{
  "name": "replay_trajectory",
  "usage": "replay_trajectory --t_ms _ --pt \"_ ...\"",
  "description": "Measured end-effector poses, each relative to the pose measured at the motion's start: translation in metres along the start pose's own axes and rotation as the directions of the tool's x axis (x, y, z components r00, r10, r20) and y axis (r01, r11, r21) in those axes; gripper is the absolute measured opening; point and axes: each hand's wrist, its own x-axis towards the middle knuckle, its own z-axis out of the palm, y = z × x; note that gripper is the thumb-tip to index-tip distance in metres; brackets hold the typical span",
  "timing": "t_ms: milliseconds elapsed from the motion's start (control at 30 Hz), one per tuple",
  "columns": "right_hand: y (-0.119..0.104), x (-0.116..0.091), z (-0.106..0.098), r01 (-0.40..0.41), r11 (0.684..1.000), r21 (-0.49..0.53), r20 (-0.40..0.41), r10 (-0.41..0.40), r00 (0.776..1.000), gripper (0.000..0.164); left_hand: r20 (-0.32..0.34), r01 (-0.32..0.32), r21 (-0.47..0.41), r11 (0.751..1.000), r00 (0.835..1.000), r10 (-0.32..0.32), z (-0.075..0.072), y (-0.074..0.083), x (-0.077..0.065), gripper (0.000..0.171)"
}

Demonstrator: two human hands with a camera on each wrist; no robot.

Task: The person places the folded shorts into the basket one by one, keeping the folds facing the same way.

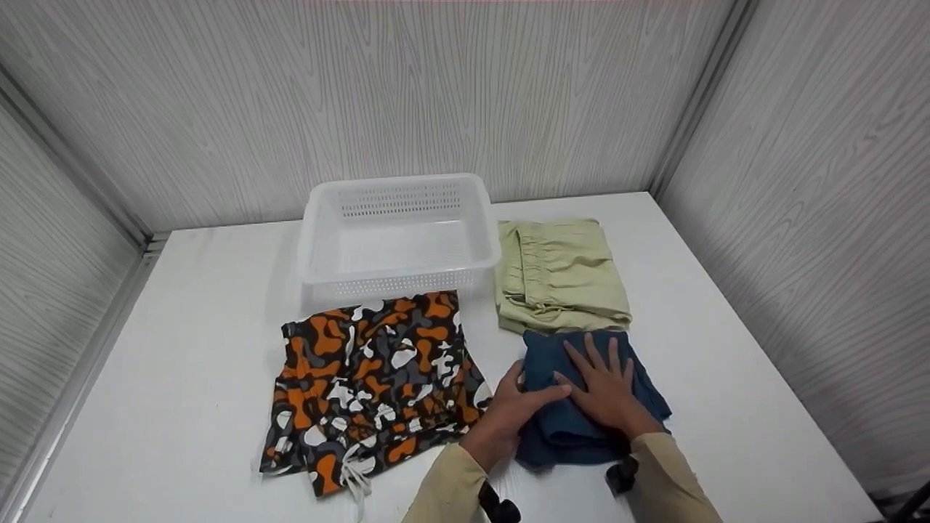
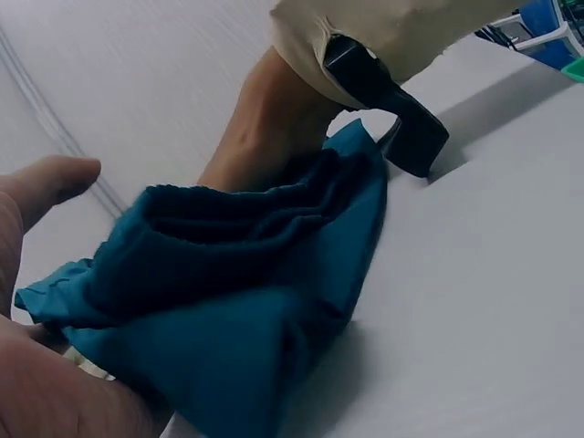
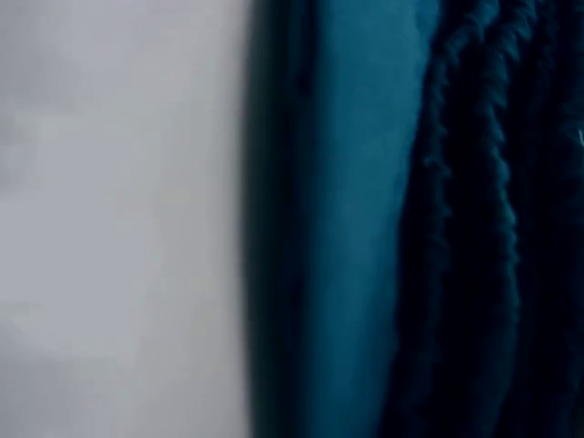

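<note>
1. Here's the dark-blue garment (image 1: 563,428), on the worktop (image 1: 726,407), right beneath the right hand (image 1: 603,385), fingers spread apart toward eleven o'clock.
2. Left hand (image 1: 508,414) at its nine o'clock edge, thumb parted from fingers; both hands equally near.
3. Folded thick, roughly square, edges uneven, no clear long axis!

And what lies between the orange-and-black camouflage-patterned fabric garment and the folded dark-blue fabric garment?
The person's left hand and, farther from the person, bare white tabletop, in the head view.
</note>
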Motion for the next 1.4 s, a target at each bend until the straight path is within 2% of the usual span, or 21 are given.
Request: replay_trajectory --t_ms 133,200,267,333,400,433,567,667,733,800,867,1000,1067,1133,1233,1300,1400 --pt "0.000 0.000 -0.002 0.008 0.999 0.032 0.010 -0.008 1.000 0.067 -0.068 -0.007 -0.031 0.999 0.998 0.005 0.004 0.000 0.001 0.096" --pt "-0.001 0.000 -0.003 0.007 0.998 0.066 0.020 -0.008 1.000 0.066 -0.116 0.005 -0.103 0.995 0.993 -0.017 0.005 -0.001 0.002 0.100" --pt "-0.002 0.000 -0.004 0.003 0.995 0.104 0.027 -0.006 1.000 0.065 -0.127 0.030 -0.234 0.972 0.990 -0.061 0.005 0.000 0.003 0.102" --pt "-0.005 0.000 -0.003 -0.006 0.990 0.142 0.036 0.001 0.999 0.066 -0.102 0.068 -0.360 0.931 0.988 -0.112 0.005 0.001 0.003 0.106" --pt "-0.007 0.000 -0.002 -0.006 0.985 0.174 0.033 0.000 0.999 0.066 -0.078 0.092 -0.401 0.911 0.988 -0.134 0.004 0.003 0.001 0.109" --pt "-0.009 0.001 -0.001 -0.005 0.982 0.189 0.032 -0.001 0.999 0.065 -0.062 0.092 -0.393 0.915 0.990 -0.126 0.004 0.004 0.001 0.108" --pt "-0.014 0.001 0.000 0.009 0.968 0.252 0.028 -0.016 0.999 0.062 -0.016 0.048 -0.235 0.971 0.998 -0.053 0.005 0.007 -0.003 0.105" --pt "-0.018 0.001 0.000 0.017 0.961 0.277 0.026 -0.025 0.999 0.061 0.018 0.016 -0.114 0.993 1.000 -0.014 0.004 0.009 -0.006 0.097" --pt "-0.019 0.002 0.000 0.026 0.962 0.271 0.025 -0.035 0.999 0.061 0.014 -0.007 -0.006 1.000 1.000 0.007 0.003 0.009 -0.007 0.098" --pt "-0.020 0.003 0.000 0.041 0.963 0.265 0.029 -0.051 0.998 0.061 0.000 -0.045 0.111 0.993 0.999 0.045 0.001 0.010 -0.009 0.096" --pt "-0.021 0.004 0.000 0.057 0.964 0.261 0.038 -0.069 0.997 0.062 0.009 -0.100 0.204 0.974 0.995 0.100 -0.001 0.012 -0.009 0.086" --pt "-0.021 0.004 -0.005 0.048 0.950 0.309 0.042 -0.064 0.997 0.064 0.040 -0.188 0.282 0.941 0.982 0.184 -0.009 0.019 -0.009 0.073" --pt "-0.021 0.003 -0.008 0.034 0.931 0.364 0.005 -0.039 0.999 0.064 0.030 -0.186 0.270 0.945 0.982 0.185 -0.015 0.024 -0.009 0.072" --pt "-0.020 0.003 -0.011 0.027 0.898 0.439 -0.060 -0.001 0.998 0.063 0.018 -0.186 0.228 0.956 0.982 0.187 -0.022 0.030 -0.010 0.073" --pt "-0.018 0.003 -0.012 0.039 0.849 0.527 -0.151 0.048 0.987 0.061 0.004 -0.165 0.110 0.980 0.986 0.166 -0.034 0.040 -0.014 0.078" --pt "-0.018 0.003 -0.012 0.031 0.814 0.580 -0.162 0.078 0.984 0.062 0.014 -0.166 0.019 0.986 0.986 0.165 -0.042 0.047 -0.018 0.081" --pt "-0.020 0.002 -0.011 -0.015 0.754 0.656 -0.116 0.121 0.986 0.064 0.032 -0.153 -0.086 0.984 0.987 0.156 -0.053 0.056 -0.024 0.083"
